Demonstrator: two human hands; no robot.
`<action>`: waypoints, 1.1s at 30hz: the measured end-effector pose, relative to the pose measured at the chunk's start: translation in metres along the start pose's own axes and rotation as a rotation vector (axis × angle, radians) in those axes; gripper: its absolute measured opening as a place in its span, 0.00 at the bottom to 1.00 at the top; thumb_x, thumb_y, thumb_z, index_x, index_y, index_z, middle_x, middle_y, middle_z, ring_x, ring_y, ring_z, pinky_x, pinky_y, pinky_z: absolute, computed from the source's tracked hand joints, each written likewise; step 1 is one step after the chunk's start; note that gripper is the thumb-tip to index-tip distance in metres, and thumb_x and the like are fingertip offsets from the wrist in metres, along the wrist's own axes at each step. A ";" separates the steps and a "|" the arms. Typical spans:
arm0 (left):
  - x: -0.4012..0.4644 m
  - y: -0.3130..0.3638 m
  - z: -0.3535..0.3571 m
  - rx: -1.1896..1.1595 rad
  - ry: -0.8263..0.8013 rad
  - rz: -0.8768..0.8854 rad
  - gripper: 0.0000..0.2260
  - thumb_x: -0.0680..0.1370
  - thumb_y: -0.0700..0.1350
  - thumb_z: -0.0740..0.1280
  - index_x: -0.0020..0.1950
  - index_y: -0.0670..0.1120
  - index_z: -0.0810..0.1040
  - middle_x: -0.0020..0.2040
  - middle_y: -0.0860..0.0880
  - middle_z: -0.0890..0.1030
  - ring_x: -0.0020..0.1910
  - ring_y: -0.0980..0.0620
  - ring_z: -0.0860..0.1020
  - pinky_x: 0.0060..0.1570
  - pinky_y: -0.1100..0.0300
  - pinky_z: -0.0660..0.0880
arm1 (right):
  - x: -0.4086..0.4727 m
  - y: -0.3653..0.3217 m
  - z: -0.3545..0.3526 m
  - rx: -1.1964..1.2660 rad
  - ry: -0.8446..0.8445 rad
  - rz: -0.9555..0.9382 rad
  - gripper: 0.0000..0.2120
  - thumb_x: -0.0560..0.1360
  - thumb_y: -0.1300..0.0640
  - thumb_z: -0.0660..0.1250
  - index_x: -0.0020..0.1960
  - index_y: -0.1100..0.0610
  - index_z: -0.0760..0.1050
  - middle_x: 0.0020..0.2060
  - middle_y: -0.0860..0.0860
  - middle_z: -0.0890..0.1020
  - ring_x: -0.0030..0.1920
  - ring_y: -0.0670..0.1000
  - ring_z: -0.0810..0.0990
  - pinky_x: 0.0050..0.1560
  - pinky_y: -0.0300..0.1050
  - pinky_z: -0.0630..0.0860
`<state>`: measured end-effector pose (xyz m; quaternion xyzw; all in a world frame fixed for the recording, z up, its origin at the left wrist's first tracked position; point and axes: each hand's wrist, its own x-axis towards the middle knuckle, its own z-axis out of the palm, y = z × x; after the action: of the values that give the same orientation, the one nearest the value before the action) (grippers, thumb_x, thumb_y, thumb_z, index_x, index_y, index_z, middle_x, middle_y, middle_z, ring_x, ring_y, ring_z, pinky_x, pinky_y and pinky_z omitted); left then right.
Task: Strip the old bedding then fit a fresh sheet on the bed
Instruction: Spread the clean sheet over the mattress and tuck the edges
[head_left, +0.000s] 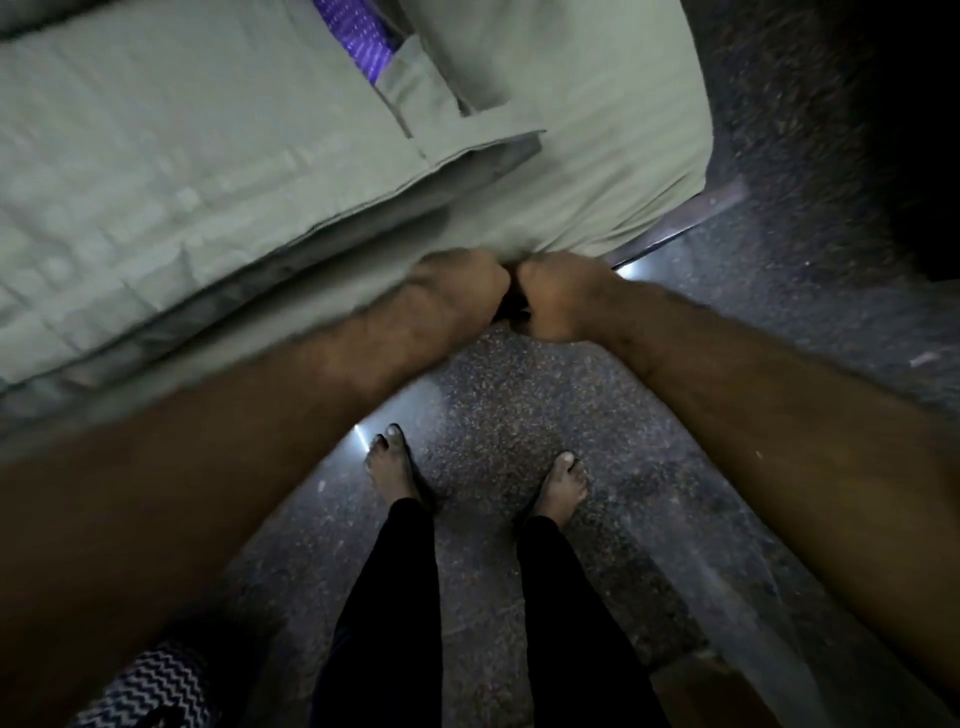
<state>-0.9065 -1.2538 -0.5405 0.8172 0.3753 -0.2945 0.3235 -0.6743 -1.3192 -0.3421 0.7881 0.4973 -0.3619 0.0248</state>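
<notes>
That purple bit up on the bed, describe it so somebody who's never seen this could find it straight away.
Start at the bed, draped in a grey-green sheet across the upper part of the view. Near the top edge, the sheet's folds part in a narrow gap. The purple patterned fabric showing there is the only bright colour on the bed.

Single view, head-worn camera, looking steeply down and slightly forward from standing height. Wide-angle lens bending frame edges. Bed (208, 171) filling upper left, running diagonally, its near edge and corner sitting close below lens. Both forearms entering from lower corners, left hand (457, 291) and right hand (561, 296) meeting near frame centre at bed corner. Speckled floor (519, 405) and bare feet (395, 467) showing straight below. Motion blur softening detail. No second view sharing scene.
</notes>
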 end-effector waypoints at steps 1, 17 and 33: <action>0.013 -0.043 0.043 -0.092 0.040 -0.015 0.33 0.78 0.72 0.44 0.60 0.46 0.69 0.53 0.34 0.76 0.58 0.30 0.78 0.52 0.44 0.68 | 0.000 0.001 -0.004 -0.029 -0.040 0.006 0.23 0.73 0.44 0.69 0.62 0.57 0.76 0.58 0.58 0.80 0.58 0.60 0.80 0.57 0.50 0.75; -0.057 0.064 -0.215 -0.893 -0.333 0.107 0.16 0.81 0.52 0.64 0.57 0.43 0.85 0.55 0.44 0.86 0.54 0.52 0.82 0.56 0.61 0.74 | -0.031 0.020 0.010 1.446 0.107 -0.123 0.20 0.81 0.45 0.61 0.70 0.50 0.74 0.60 0.53 0.83 0.63 0.52 0.81 0.67 0.51 0.75; -0.122 0.176 -0.184 0.596 0.173 0.286 0.14 0.86 0.51 0.57 0.64 0.47 0.78 0.57 0.40 0.81 0.57 0.37 0.80 0.50 0.48 0.74 | -0.048 0.085 0.015 -0.208 0.726 -0.026 0.20 0.73 0.44 0.70 0.61 0.53 0.76 0.57 0.54 0.78 0.58 0.59 0.76 0.56 0.54 0.71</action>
<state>-0.7879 -1.2567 -0.2844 0.9422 0.1803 -0.2723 0.0755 -0.6260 -1.4053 -0.3520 0.8519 0.5177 -0.0070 -0.0779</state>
